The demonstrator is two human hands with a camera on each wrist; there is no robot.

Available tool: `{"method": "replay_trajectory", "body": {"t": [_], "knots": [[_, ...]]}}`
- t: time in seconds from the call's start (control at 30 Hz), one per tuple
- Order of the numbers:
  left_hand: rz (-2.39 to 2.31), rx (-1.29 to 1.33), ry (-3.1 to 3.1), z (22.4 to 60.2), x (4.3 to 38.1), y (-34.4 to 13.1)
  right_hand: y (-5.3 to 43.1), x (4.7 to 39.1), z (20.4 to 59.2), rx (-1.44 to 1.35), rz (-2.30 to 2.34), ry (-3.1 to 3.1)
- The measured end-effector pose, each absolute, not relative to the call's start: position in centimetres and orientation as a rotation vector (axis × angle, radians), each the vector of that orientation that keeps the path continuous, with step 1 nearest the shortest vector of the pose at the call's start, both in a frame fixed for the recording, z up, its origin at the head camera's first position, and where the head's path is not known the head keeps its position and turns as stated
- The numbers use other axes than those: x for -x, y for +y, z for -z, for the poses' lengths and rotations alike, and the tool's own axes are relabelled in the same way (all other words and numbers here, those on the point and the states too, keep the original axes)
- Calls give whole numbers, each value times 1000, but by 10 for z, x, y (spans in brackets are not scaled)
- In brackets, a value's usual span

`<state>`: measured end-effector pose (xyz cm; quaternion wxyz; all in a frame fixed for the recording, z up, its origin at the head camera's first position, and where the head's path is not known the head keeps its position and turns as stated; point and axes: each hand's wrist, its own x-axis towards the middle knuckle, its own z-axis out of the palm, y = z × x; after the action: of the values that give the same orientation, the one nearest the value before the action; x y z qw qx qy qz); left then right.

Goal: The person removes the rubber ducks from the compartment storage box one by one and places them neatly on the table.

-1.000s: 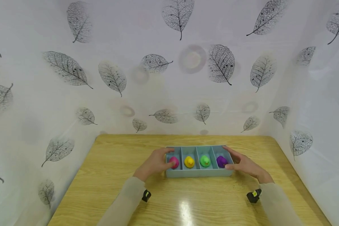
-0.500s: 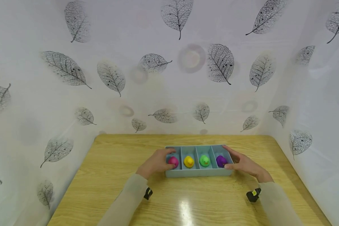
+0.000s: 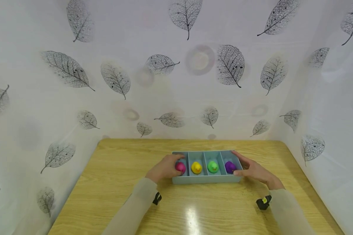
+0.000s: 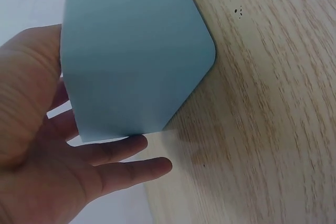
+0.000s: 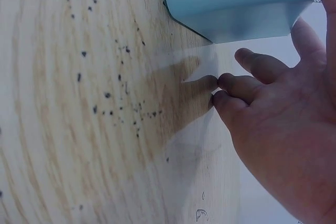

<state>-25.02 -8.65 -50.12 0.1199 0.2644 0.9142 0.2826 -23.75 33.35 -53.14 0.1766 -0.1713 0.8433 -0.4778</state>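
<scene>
A blue-grey divided tray (image 3: 206, 179) sits on the table, with one small toy duck in each compartment: pink (image 3: 180, 167), yellow (image 3: 196, 167), green (image 3: 213, 166) and purple (image 3: 230, 167). My left hand (image 3: 165, 167) grips the tray's left end, its thumb over the front rim beside the pink duck and a finger at the back. In the left wrist view, other fingers lie along the end wall. At the right end, my right hand (image 3: 255, 171) holds the tray between thumb and forefinger; its remaining fingers (image 5: 262, 68) extend below the rim near the tabletop.
The wooden table (image 3: 120, 156) carries the tray near its far middle. Dark specks (image 5: 107, 95) dot the wood by the right hand. White leaf-printed cloth (image 3: 170, 94) stands behind and at both sides. A black wrist device (image 3: 263, 202) is on the right wrist.
My left wrist and forearm have shifted slightly right and forward, with the hand still at the tray's left end. The tray, the ducks and the right hand stay practically in place.
</scene>
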Motion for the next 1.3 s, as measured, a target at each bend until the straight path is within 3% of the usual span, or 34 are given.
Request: {"method": "replay_trajectory", "body": {"t": [0.8,1.3], "knots": [[-999,-692,2619,508,252,-85,338,241,538,508,1388,2347],[-1176,-651,2668,487,247,-98,335,238,535,517,1384,2382]]}}
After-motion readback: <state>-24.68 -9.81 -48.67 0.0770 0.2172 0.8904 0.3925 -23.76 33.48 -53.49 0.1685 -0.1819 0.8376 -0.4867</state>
